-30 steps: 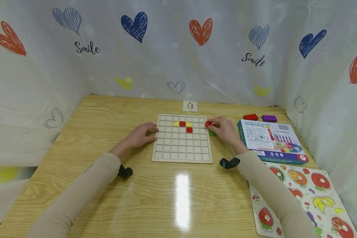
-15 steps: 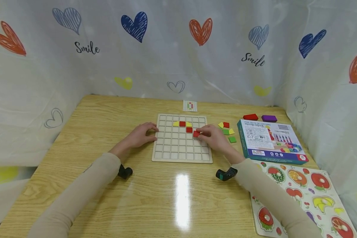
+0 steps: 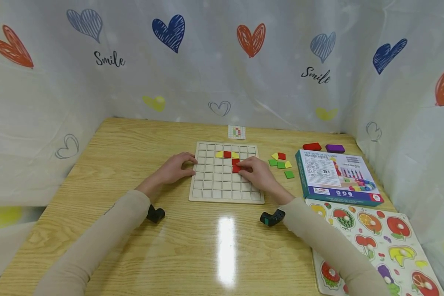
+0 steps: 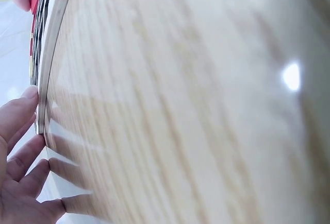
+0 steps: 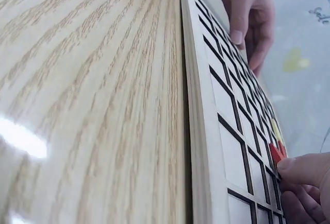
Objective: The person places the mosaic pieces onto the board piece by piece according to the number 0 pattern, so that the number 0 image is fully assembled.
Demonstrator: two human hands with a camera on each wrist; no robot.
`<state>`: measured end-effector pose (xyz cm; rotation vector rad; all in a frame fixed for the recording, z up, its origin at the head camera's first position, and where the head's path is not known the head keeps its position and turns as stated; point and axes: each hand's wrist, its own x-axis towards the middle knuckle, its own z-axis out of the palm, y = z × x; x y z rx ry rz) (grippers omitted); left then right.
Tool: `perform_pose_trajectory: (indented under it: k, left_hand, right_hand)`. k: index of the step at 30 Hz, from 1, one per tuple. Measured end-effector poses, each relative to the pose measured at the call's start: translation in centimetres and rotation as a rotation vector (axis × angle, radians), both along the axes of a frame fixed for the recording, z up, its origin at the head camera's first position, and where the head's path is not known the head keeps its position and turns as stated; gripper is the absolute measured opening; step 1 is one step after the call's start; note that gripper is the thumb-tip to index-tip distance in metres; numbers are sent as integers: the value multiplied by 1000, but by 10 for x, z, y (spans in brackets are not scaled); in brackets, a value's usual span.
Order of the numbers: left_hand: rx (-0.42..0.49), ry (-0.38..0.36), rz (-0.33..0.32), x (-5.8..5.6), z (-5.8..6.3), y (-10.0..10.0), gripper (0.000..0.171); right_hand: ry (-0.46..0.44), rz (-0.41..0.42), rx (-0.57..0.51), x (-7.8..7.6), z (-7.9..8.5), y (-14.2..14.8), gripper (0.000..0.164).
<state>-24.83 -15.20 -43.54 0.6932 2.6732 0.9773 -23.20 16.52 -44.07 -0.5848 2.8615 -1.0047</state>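
A square wooden grid board (image 3: 212, 185) lies on the table. My right hand (image 3: 260, 176) pinches a red square tile (image 3: 236, 169) between thumb and fingers, over the cell just below another red tile (image 3: 235, 162). In the right wrist view this held tile (image 5: 277, 153) looks tilted against the grid. Higher up the board, one more red tile (image 3: 227, 154) sits between two yellow curved tiles (image 3: 219, 154). At the board's left edge rests my left hand (image 3: 176, 167), its thumb and fingertips touching the rim, as the left wrist view also shows.
Several loose green, yellow and red tiles (image 3: 281, 165) lie right of the board. A small pattern card (image 3: 237, 132) is behind it. Further right are a boxed toy set (image 3: 338, 176), red (image 3: 312, 146) and purple blocks (image 3: 334, 148), and a fruit puzzle board (image 3: 377, 246).
My right hand has carried the red tile leftward from beside the board onto the grid, uncovering the loose tiles. My left hand has stayed at the board's left edge.
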Motion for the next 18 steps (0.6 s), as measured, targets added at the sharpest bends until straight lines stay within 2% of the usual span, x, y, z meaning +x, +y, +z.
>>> perform_pose_trajectory:
  k: [7,18]
  left_hand:
    - [-1,-2,0,0,0,1,36]
    - [-1,2,-3,1,2,1,36]
  right_hand:
    - [-11,-14,3,0,-2,-4,30]
    - [28,8,-2,2,-4,-3,29]
